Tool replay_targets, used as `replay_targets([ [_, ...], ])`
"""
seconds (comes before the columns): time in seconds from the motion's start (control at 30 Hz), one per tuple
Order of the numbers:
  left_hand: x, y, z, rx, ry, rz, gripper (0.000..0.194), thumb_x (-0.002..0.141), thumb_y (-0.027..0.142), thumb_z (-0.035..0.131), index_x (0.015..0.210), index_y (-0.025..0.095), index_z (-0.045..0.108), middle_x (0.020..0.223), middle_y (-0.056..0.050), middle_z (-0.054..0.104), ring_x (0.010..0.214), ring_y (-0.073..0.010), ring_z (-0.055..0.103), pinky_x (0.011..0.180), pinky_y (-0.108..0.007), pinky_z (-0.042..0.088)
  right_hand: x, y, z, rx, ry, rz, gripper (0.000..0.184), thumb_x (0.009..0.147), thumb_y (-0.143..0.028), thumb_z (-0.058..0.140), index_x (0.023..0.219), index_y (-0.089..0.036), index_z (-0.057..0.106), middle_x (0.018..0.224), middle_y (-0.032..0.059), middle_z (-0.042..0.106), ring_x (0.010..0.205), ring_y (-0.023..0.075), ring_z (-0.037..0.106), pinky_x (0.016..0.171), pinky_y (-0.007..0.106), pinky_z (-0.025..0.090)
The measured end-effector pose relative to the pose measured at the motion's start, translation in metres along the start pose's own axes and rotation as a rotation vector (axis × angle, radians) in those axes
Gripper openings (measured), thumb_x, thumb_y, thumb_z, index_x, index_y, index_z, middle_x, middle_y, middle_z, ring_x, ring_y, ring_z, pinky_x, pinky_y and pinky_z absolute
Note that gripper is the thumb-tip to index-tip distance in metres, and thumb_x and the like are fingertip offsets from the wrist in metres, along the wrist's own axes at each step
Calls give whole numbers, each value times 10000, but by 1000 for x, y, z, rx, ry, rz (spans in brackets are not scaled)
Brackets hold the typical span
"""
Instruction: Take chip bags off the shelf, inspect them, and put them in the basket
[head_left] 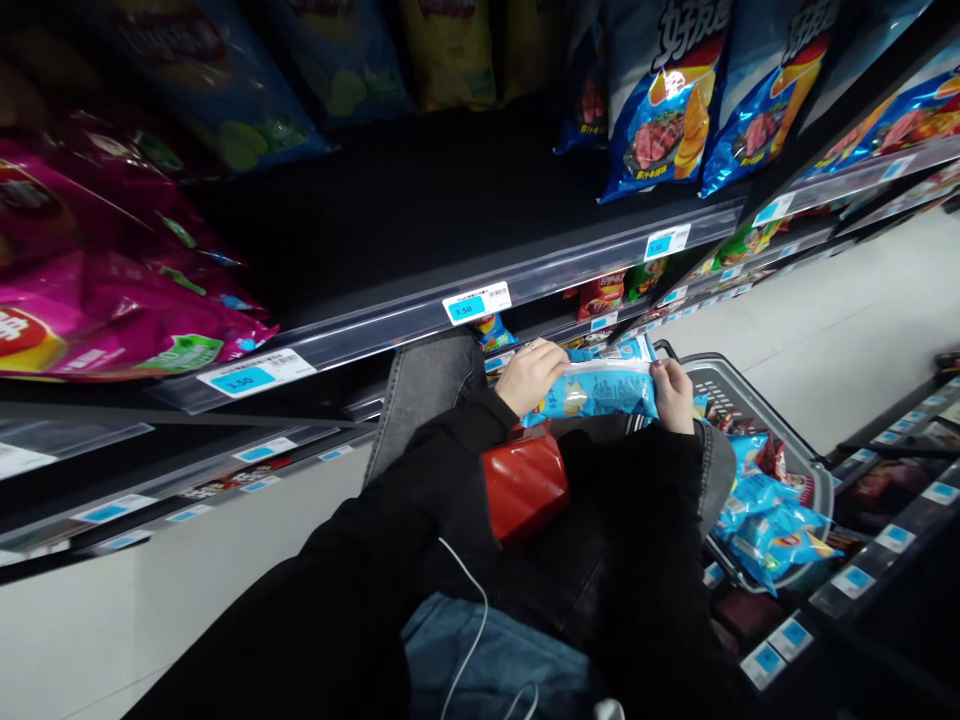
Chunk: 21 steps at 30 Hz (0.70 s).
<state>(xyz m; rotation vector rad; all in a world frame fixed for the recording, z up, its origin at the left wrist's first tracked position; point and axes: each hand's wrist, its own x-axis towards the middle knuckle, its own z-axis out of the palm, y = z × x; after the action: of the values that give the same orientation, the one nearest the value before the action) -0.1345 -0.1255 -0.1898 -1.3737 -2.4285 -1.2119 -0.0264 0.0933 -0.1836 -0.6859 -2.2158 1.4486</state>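
A light-blue bag of chips (pixel 600 388) is stretched between my two hands, above my lap and just below the shelf edge. My left hand (pixel 534 374) grips its left end, with the fingers bent over the top. At the other end, my right hand (pixel 673 393) pinches the bag's edge between thumb and fingers. Beside my right arm stands a grey shopping basket (pixel 814 455) with several light-blue chip bags (pixel 780 530) and some red packets inside. A shiny red object (pixel 527 485) sits on my lap, its kind unclear.
Magenta chip bags (pixel 97 290) lie on the left of the shelf (pixel 390 215), and blue bags (pixel 667 110) stand on its right. Price tags (pixel 477 303) line the shelf edge. Another shelf unit (pixel 862 580) is at the lower right. A white cable (pixel 472 600) hangs over my clothes.
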Motion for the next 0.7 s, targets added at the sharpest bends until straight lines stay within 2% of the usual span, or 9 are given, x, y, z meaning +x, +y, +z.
replay_targets([
  [0.1, 3, 0, -2, -117, -46, -43, 237, 900, 282, 441, 790, 164, 614, 804, -49, 656, 870, -191, 515, 805, -335, 455, 1, 1, -2, -27, -14, -6, 351, 744, -505, 482, 584, -203, 405, 558, -49, 339, 568, 109, 324, 574, 265, 290],
  [0.17, 3, 0, -2, -131, -35, -32, 214, 890, 282, 461, 792, 166, 612, 840, -54, 658, 901, -195, 514, 835, -355, 451, 1, 1, -5, -23, -17, 23, 362, 730, -522, 489, 583, -201, 408, 552, -50, 340, 568, 108, 323, 575, 267, 292],
  [0.33, -6, 1, -2, -15, 98, 83, 167, 856, 285, 515, 880, 155, 617, 1073, -100, 631, 1043, -210, 547, 914, -389, 451, 3, -1, -16, -7, 38, 78, 401, 665, -584, 512, 585, -204, 410, 546, -54, 312, 566, 106, 297, 572, 266, 284],
  [0.47, -11, -3, -1, 148, 166, 137, 174, 864, 270, 514, 934, 169, 637, 1056, -61, 670, 976, -178, 619, 853, -322, 501, 3, -3, -20, 33, 48, 106, 404, 651, -590, 522, 602, -204, 412, 556, -55, 304, 559, 102, 283, 565, 267, 279],
  [0.57, -10, -6, 0, 226, 158, 178, 194, 894, 228, 461, 949, 161, 635, 1018, -51, 687, 893, -152, 644, 777, -282, 516, 2, -2, -18, 41, 45, 104, 396, 657, -580, 527, 604, -205, 410, 563, -54, 310, 559, 102, 286, 577, 272, 281],
  [0.7, -5, -3, -1, 288, 101, 174, 228, 911, 200, 402, 935, 123, 615, 949, -80, 680, 885, -181, 609, 772, -314, 500, 2, 1, -15, 9, 45, 66, 401, 682, -591, 503, 605, -209, 407, 563, -52, 320, 563, 111, 305, 586, 281, 287],
])
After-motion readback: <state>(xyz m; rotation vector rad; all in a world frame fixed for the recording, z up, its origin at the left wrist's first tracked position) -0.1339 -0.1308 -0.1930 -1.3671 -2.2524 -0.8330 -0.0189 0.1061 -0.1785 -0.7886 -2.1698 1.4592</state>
